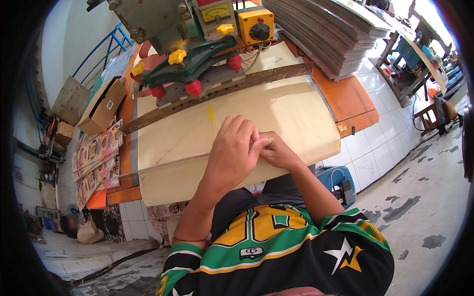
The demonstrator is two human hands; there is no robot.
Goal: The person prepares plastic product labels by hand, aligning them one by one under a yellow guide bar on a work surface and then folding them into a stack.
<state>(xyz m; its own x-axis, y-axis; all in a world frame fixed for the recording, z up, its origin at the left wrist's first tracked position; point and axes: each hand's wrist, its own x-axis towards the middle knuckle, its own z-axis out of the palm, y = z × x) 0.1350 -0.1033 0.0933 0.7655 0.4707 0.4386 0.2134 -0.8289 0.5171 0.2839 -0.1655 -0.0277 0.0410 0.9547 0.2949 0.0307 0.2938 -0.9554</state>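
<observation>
My two hands meet over a large cream sheet [276,106] that drapes over the table's front edge. My left hand [232,150] is closed, its fingers curled down and its thumb pressed toward the other hand. Touching it, my right hand [280,152] is closed too, with bent fingers tucked partly behind the left thumb. Whatever lies between the fingers, if anything, is hidden. A short yellow strip [211,114] marks the sheet just beyond my left hand. Behind it a long brown metal bar [276,75] crosses the sheet, below a machine's green clamp arm [197,64] with yellow knobs.
A yellow control box [255,27] with a black dial sits on the machine. Tall stacked sheets [326,34] stand at the back right. On the left are an open cardboard box [102,106] and printed packaging sheets [98,153]. A blue container [335,185] stands beside my right arm.
</observation>
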